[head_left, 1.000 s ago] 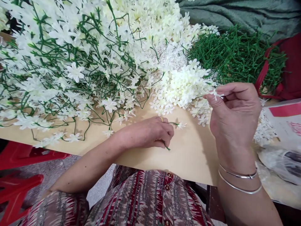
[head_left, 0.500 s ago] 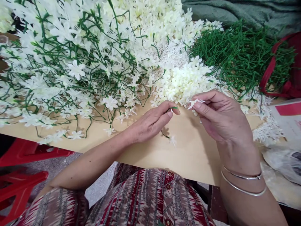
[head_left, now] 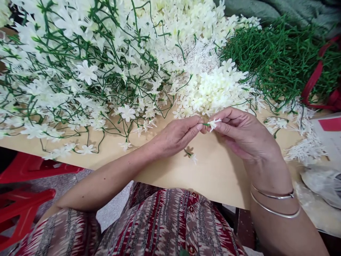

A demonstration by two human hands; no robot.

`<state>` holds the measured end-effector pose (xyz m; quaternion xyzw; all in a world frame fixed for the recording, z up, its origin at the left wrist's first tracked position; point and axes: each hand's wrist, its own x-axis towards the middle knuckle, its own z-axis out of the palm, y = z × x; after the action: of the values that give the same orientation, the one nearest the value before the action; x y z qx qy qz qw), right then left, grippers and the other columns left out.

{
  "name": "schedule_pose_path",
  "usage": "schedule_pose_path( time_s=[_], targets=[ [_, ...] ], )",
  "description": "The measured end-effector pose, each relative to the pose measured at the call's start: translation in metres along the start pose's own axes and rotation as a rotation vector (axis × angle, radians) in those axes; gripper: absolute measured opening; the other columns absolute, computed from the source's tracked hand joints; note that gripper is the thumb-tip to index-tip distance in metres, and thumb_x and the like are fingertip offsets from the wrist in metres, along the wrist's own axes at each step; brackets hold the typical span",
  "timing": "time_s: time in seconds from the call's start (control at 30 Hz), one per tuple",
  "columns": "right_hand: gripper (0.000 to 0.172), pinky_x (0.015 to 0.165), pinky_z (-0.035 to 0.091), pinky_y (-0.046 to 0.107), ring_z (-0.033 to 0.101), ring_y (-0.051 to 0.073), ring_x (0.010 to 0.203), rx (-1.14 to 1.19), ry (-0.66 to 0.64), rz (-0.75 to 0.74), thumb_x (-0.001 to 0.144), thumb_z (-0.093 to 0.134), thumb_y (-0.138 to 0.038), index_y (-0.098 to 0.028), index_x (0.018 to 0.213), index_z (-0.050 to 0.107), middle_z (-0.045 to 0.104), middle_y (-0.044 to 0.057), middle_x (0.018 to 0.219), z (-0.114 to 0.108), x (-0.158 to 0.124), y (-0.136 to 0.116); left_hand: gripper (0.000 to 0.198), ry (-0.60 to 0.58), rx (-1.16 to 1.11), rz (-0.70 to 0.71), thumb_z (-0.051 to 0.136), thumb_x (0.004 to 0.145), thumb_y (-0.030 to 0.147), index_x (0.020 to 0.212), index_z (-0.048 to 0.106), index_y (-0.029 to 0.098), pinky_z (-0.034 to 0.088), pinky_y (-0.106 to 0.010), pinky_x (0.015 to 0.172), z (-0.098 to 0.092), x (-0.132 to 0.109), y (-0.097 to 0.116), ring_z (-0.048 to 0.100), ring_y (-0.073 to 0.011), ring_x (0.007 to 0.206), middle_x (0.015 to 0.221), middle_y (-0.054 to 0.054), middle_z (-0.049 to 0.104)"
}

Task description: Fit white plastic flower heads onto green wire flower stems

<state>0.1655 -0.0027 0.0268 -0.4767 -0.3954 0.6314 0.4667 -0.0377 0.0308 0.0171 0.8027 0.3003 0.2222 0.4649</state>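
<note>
Left: heap of stemmed white flowers (head_left: 87, 73) on table (head_left: 213, 181). Left hand (head_left: 179, 137) pinches a green stem (head_left: 206, 124); its tip meets a small flower (head_left: 214, 124), above the table, gripped by the right hand's (head_left: 246, 133) fingertips. Join too small to make out. Far right: pile of green stems (head_left: 274, 58).

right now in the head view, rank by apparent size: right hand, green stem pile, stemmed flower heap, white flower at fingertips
1. Stemmed flower heap
2. Green stem pile
3. Right hand
4. White flower at fingertips
</note>
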Motion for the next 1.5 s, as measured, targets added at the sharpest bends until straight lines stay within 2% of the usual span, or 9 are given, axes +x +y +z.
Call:
schedule_pose_path(
  time_s=[0.1,0.27,0.37,0.53,0.77,0.87,1.1,1.33,1.5],
  targets=[
    [0.025,0.076,0.057,0.032,0.068,0.014,0.067,-0.029,-0.008,0.005,0.066,0.097,-0.037,-0.027,0.074,0.076,0.072,-0.003,0.067,-0.003,0.001,0.002,0.034,0.003,0.002,0.016,0.038,0.112,0.037,0.108,0.066,0.018,0.053,-0.027,0.089,0.001,-0.001,-0.002,0.069,-0.0162,0.093,0.104,-0.005,0.073],
    [0.028,0.063,0.054,0.028,0.063,0.012,0.062,-0.018,0.035,-0.016,0.062,0.098,-0.040,-0.027,0.073,0.076,0.073,-0.003,0.072,-0.007,0.002,0.002,0.037,0.016,0.025,-0.027,0.038,0.111,0.042,0.102,0.066,0.019,0.053,-0.028,0.085,0.000,-0.002,0.000,0.067,-0.0164,0.086,0.092,-0.003,0.071],
    [0.026,0.065,0.055,0.030,0.061,0.012,0.060,-0.037,0.021,-0.007,0.063,0.097,-0.037,-0.026,0.073,0.076,0.073,-0.003,0.071,-0.006,0.000,0.000,0.035,0.005,0.012,-0.010,0.038,0.111,0.040,0.103,0.065,0.019,0.054,-0.028,0.087,0.000,-0.001,0.002,0.068,-0.0159,0.087,0.096,-0.004,0.072],
    [0.025,0.070,0.057,0.028,0.051,0.007,0.050,-0.027,0.016,0.026,0.061,0.098,-0.030,-0.024,0.072,0.076,0.064,-0.007,0.060,-0.003,0.000,-0.002,0.032,-0.005,-0.039,0.019,0.040,0.111,0.038,0.103,0.064,0.018,0.053,-0.026,0.087,0.003,0.000,-0.001,0.068,-0.0147,0.089,0.100,-0.004,0.073],
    [0.032,0.063,0.055,0.027,0.060,0.011,0.057,-0.078,0.012,0.059,0.058,0.099,-0.039,-0.023,0.070,0.074,0.066,-0.004,0.062,-0.007,0.001,0.001,0.032,-0.027,0.011,0.045,0.040,0.111,0.038,0.100,0.063,0.019,0.052,-0.025,0.082,0.005,0.000,-0.005,0.067,-0.0149,0.085,0.092,-0.003,0.071],
    [0.030,0.062,0.054,0.027,0.059,0.011,0.056,-0.069,-0.015,0.102,0.058,0.099,-0.036,-0.023,0.071,0.075,0.066,-0.005,0.061,-0.008,0.001,0.001,0.033,-0.056,0.023,0.045,0.039,0.111,0.038,0.103,0.064,0.019,0.052,-0.025,0.083,0.005,0.000,-0.006,0.068,-0.0150,0.087,0.096,-0.003,0.072],
    [0.026,0.061,0.052,0.026,0.057,0.010,0.055,-0.051,-0.059,0.111,0.060,0.098,-0.031,-0.024,0.069,0.075,0.064,-0.006,0.058,-0.007,0.003,-0.001,0.035,-0.037,0.016,0.048,0.038,0.112,0.039,0.100,0.064,0.019,0.050,-0.024,0.080,0.005,-0.002,-0.006,0.065,-0.0136,0.082,0.092,-0.002,0.071],
    [0.030,0.061,0.052,0.027,0.062,0.012,0.059,-0.135,-0.123,0.136,0.063,0.096,-0.044,-0.023,0.067,0.075,0.068,-0.003,0.060,-0.013,0.006,-0.002,0.036,-0.083,0.100,0.103,0.037,0.112,0.039,0.102,0.066,0.020,0.049,-0.025,0.076,0.005,-0.001,-0.010,0.065,-0.0139,0.078,0.088,-0.002,0.070],
    [0.029,0.060,0.052,0.028,0.061,0.012,0.057,-0.164,-0.152,0.146,0.063,0.096,-0.043,-0.024,0.068,0.075,0.067,-0.004,0.058,-0.015,0.009,-0.001,0.036,-0.082,0.160,0.094,0.036,0.112,0.036,0.107,0.067,0.020,0.049,-0.025,0.074,0.008,-0.001,-0.010,0.065,-0.0139,0.076,0.085,-0.001,0.070]
  ],
)
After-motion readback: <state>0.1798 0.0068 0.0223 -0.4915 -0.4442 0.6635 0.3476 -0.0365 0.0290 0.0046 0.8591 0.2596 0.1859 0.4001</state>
